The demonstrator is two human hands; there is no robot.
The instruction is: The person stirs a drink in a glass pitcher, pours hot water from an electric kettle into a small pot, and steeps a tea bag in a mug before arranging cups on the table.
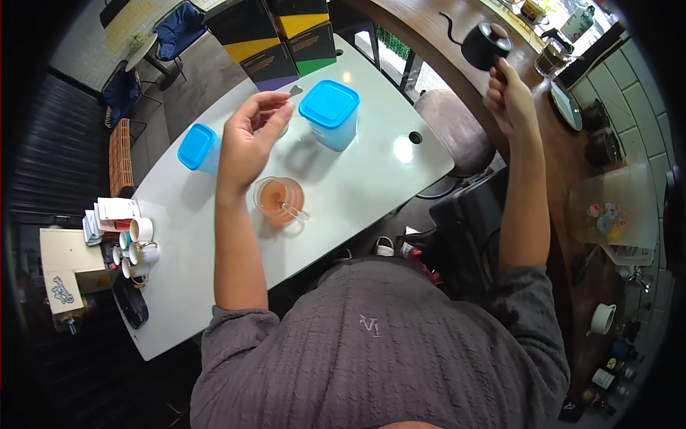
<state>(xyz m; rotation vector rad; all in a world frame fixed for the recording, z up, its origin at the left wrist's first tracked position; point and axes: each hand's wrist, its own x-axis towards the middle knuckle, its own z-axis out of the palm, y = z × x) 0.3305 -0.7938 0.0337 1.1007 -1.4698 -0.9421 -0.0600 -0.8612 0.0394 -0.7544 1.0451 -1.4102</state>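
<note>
Over the white table (357,207), my left hand (254,136) is closed in a pinch, with a small greyish metal piece, perhaps a spoon end, showing at its fingertips. Just right of it stands a larger container with a blue lid (329,104); a smaller blue-lidded container (197,147) is to its left. Below my left hand sits a glass cup (279,199) with orange-brown liquid and a clear handle. At the upper right, my right hand (509,98) grips the handle of a black gooseneck kettle (486,45) over the wooden counter (457,57).
Stacked dark boxes (275,39) stand at the table's far edge. Several mugs (141,252) and a black tray (130,302) are at the left. A grey stool (454,129) stands between table and counter. The counter holds a plate (566,106) and a clear bin (614,207).
</note>
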